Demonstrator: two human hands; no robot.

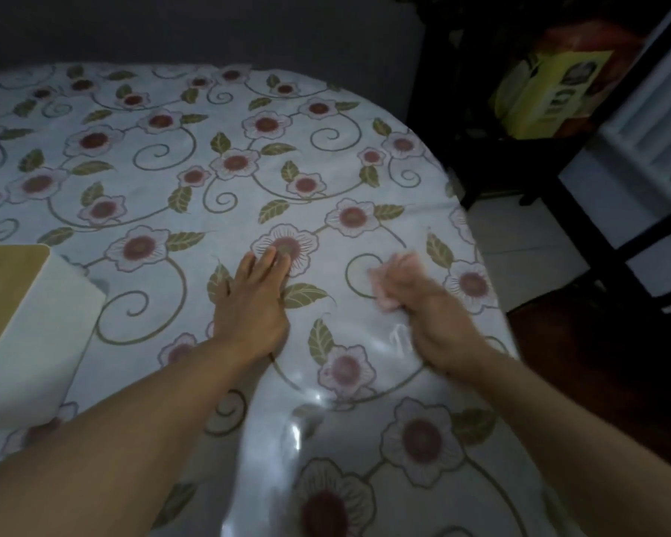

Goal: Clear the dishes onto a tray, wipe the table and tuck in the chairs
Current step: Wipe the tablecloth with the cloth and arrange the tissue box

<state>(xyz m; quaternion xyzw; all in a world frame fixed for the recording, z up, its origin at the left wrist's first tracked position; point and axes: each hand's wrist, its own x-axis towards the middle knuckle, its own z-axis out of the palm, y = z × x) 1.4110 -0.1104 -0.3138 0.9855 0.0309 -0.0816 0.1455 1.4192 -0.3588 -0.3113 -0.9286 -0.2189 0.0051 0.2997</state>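
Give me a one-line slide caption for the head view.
Right hand wipes the floral-covered table with a pink cloth while the left hand rests flat.

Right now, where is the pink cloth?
In the head view the pink cloth is bunched in the right hand, on the flowered table near its right edge, just right of the flat left hand.

Yellow box (551, 93) sits on a dark shelf unit (492, 157), upper right. Something red-orange is behind the box, too dim to identify. White slatted panel (651, 122) is just right of the box. Pale floor tiles (520, 250) below the shelf unit, dark reddish-brown surface (597, 362) lower still.
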